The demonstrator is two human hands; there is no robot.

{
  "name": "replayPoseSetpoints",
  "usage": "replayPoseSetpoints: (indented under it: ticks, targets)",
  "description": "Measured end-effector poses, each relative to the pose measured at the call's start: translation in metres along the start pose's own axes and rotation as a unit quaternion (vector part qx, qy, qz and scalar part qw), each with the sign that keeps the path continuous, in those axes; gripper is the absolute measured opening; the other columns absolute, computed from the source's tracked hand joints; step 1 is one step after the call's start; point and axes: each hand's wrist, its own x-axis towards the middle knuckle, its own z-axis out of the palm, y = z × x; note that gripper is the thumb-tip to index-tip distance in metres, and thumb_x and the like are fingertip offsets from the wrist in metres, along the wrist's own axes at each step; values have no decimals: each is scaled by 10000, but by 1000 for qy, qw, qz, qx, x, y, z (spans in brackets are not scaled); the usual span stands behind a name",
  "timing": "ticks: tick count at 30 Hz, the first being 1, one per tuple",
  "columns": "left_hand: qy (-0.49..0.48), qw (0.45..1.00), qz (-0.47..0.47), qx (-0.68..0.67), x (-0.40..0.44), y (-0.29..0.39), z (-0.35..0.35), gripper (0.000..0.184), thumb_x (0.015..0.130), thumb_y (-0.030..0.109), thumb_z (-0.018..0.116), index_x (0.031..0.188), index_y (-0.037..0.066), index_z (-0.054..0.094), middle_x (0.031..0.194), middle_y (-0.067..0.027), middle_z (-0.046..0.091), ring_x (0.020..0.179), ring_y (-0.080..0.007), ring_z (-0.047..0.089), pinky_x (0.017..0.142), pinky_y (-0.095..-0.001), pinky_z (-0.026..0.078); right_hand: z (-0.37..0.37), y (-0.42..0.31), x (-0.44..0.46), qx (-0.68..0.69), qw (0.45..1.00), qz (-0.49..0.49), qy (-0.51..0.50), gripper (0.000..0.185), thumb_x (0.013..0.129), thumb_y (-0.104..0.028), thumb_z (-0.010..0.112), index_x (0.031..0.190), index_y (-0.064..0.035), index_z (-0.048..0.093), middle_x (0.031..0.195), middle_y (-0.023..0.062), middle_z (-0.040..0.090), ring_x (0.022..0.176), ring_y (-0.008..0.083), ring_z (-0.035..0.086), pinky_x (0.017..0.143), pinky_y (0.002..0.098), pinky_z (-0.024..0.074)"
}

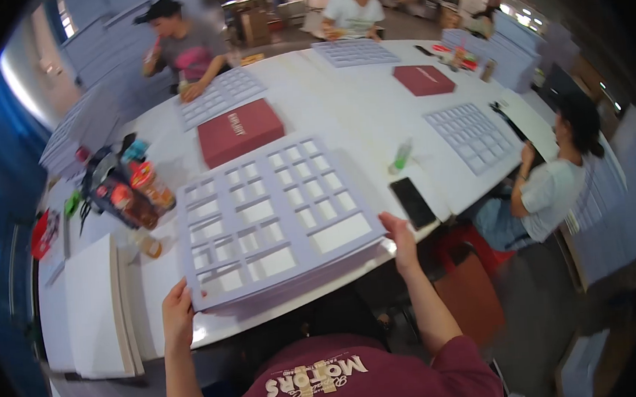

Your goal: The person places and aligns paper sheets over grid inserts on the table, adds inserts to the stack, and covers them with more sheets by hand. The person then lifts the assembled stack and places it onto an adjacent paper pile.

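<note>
A large pale lavender insert tray [301, 247] with rectangular cut-outs of different sizes lies tilted in front of me, over the near edge of the white table. My left hand [178, 306] is closed on its near left corner, with some fingers hidden under the rim. At the near right corner, my right hand [400, 238] grips the edge between thumb and fingers. White shows through the cut-outs. Just beyond the tray sits a dark red box [241, 132] with pale lettering. A black phone [412, 202] lies close to my right hand.
The white table [341, 108] also bears a small green-labelled bottle [400, 156], drink bottles [132, 204], a second red box [424, 80] and similar trays [470, 138]. White boards [97, 310] stand at the left. Three people sit around it. A brown chair [471, 302] is at my right.
</note>
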Motion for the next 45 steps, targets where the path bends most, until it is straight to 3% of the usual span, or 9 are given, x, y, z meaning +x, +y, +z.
replayPoseSetpoints:
  ticks: [5, 6, 7, 8, 11, 17, 28, 34, 45]
  targets:
    - [66, 969, 31, 238, 33, -54, -36, 366, 1008, 227, 521, 1290, 2, 576, 1053, -55, 635, 835, -90, 556, 687, -263, 465, 10, 30, -10, -84, 995, -10, -50, 509, 1063, -392, 347, 1443, -61, 421, 1205, 46, 562, 1059, 165, 517, 985, 302, 408]
    - [97, 961, 149, 212, 43, -84, -42, 428, 1026, 293, 480, 1315, -12, 556, 1051, -85, 623, 873, -125, 579, 725, -265, 483, 15, 30, -7, -134, 988, -71, -30, 465, 1053, -300, 406, 1451, -60, 397, 1168, 43, 567, 1049, 160, 520, 960, 291, 430]
    - [33, 941, 168, 291, 83, -124, -88, 464, 1044, 316, 444, 1366, -13, 501, 1261, -167, 572, 1114, -243, 573, 892, -349, 484, 15, 37, -3, -113, 991, -35, -59, 457, 1026, -218, 444, 1447, -51, 388, 1122, 47, 589, 1019, 155, 535, 937, 290, 452]
    - [57, 864, 311, 391, 103, -153, -97, 406, 1016, 178, 447, 1378, 0, 490, 1302, -205, 555, 1203, -321, 540, 983, -410, 440, 22, 24, -6, -132, 991, -11, -34, 474, 991, -167, 480, 1438, -40, 388, 1075, 69, 623, 993, 173, 577, 909, 314, 476]
    - [19, 801, 395, 449, 72, -124, -16, 406, 1012, 179, 454, 1376, 4, 493, 1302, -207, 555, 1200, -326, 541, 981, -414, 441, 27, -11, -22, -224, 974, -17, -6, 620, 946, -358, 597, 1407, -12, 368, 1031, 193, 639, 934, 281, 641, 832, 366, 496]
    - [-143, 742, 479, 447, 24, -98, 77, 406, 1003, 180, 468, 1371, 11, 499, 1304, -211, 553, 1193, -336, 544, 978, -422, 445, 35, -8, -28, -167, 985, -48, 8, 619, 905, -267, 647, 1381, 8, 362, 1201, 225, 572, 1081, 314, 584, 932, 389, 453]
    - [-341, 640, 527, 443, -33, -93, 133, 408, 987, 182, 493, 1362, 23, 509, 1307, -218, 551, 1181, -353, 548, 971, -437, 450, 40, 7, -25, -161, 981, -86, 58, 648, 805, -248, 736, 1305, 18, 422, 1121, 227, 621, 1058, 346, 605, 898, 404, 473]
    - [-363, 615, 528, 459, -44, -95, 138, 410, 978, 183, 507, 1358, 30, 515, 1309, -221, 550, 1174, -363, 550, 967, -446, 453, 25, 4, -30, -218, 971, -102, 4, 776, 741, -268, 779, 1360, 6, 399, 1172, 241, 611, 1088, 369, 597, 920, 409, 473]
    - [-372, 598, 521, 482, -52, -94, 139, 413, 962, 185, 533, 1349, 43, 525, 1312, -228, 548, 1162, -381, 555, 960, -461, 459, 25, 3, -23, -262, 955, -125, 59, 564, 756, -200, 752, 1268, -48, 571, 998, 217, 679, 976, 389, 636, 872, 440, 487]
